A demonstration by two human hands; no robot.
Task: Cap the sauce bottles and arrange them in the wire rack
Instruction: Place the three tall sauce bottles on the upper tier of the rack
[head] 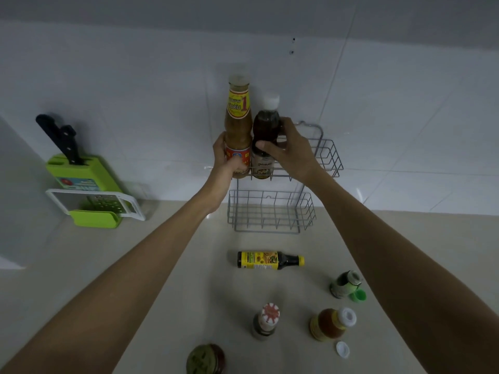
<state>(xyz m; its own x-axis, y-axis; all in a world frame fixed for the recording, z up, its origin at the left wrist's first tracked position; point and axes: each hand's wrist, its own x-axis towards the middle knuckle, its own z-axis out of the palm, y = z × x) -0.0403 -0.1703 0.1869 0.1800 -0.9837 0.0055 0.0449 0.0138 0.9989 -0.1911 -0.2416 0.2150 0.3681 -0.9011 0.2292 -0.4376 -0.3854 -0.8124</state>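
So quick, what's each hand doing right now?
Left hand: closed around the tall orange sauce bottle.
Right hand: closed around the dark sauce bottle.

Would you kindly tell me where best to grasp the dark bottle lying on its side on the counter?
Probably the labelled body of the dark sauce bottle, from above, fingers across its width. It lies flat with its yellow cap pointing right, and the body is its widest part.

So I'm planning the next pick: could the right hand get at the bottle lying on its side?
Probably yes, once free. The right hand now grips the dark bottle in the rack; bare counter surrounds the lying bottle.
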